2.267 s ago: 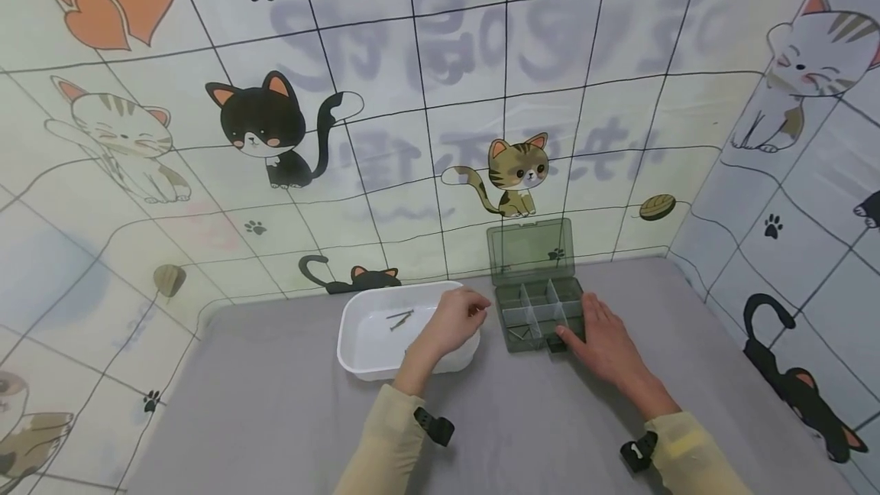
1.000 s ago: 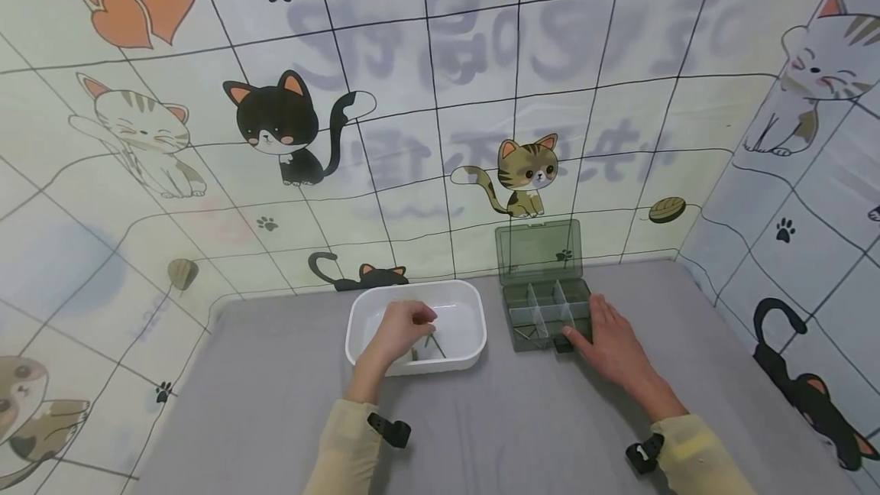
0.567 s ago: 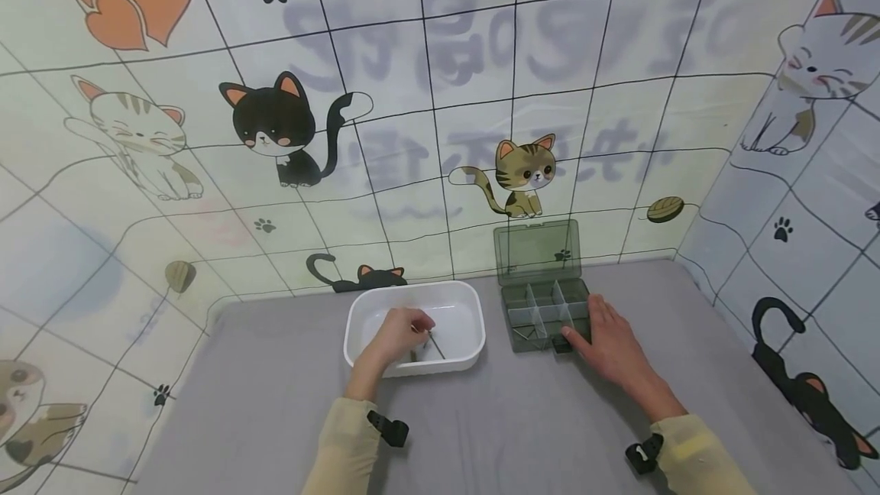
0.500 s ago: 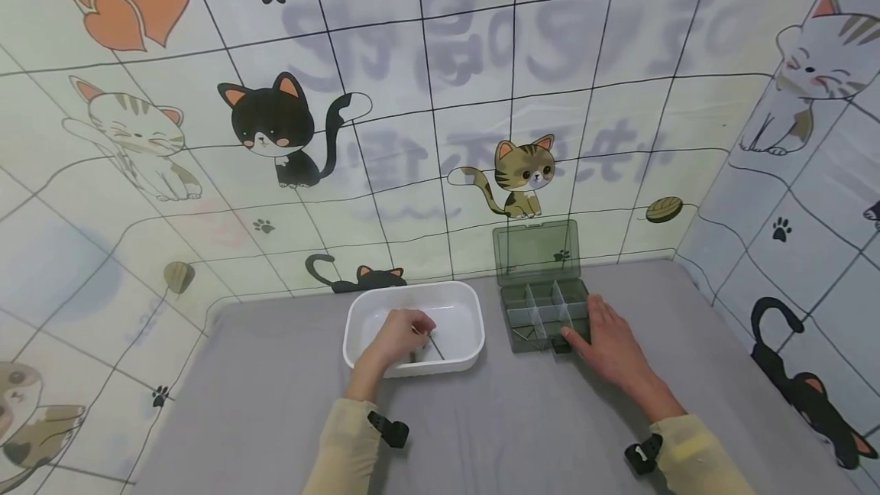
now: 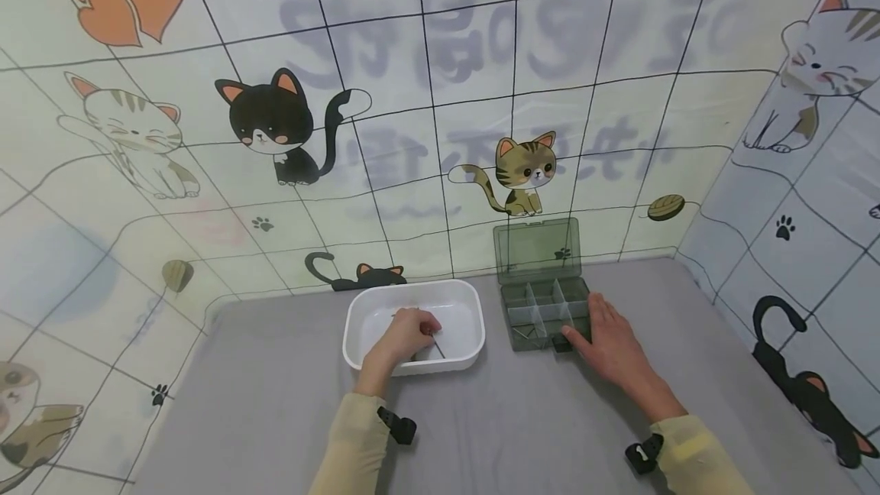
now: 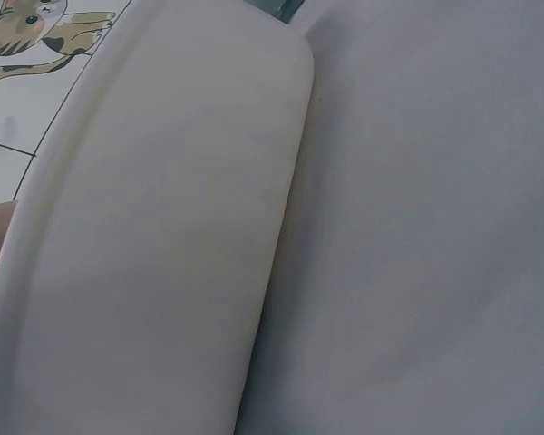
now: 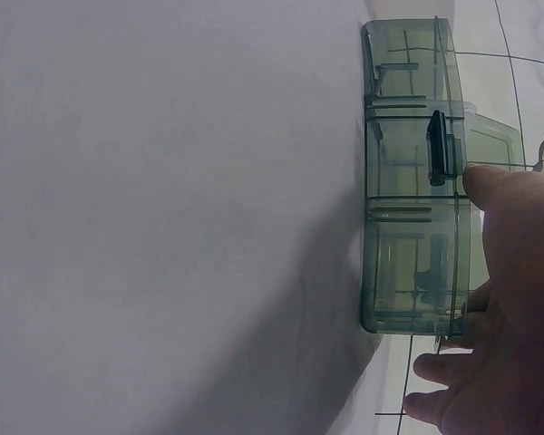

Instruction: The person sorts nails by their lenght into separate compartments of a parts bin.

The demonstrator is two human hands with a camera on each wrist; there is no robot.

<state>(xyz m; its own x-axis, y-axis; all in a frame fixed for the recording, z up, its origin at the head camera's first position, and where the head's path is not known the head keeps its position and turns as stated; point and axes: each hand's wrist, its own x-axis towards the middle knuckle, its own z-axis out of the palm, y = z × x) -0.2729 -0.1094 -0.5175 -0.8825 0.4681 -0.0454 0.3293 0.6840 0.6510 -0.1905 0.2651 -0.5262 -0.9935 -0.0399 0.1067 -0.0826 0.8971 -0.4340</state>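
Note:
My left hand reaches into the white plastic tray, thumb and forefinger drawn together at the end of a thin screw or nail. The hand covers those fingertips, so I cannot tell whether they pinch it. In the left wrist view the tray's outer wall hides nearly all of the hand. My right hand rests against the green see-through compartment box, thumb on the front rim by the latch, fingers stretched along the right side. Thin metal pieces lie in its front left compartment.
The box's hinged lid stands raised against the cat-printed backdrop. A short gap separates tray and box. Grey cloth covers the table in front of both.
My left hand has gone from the gap beside the box back left into the tray, then shifted slightly right toward the thin metal piece. My right hand has stayed at the box.

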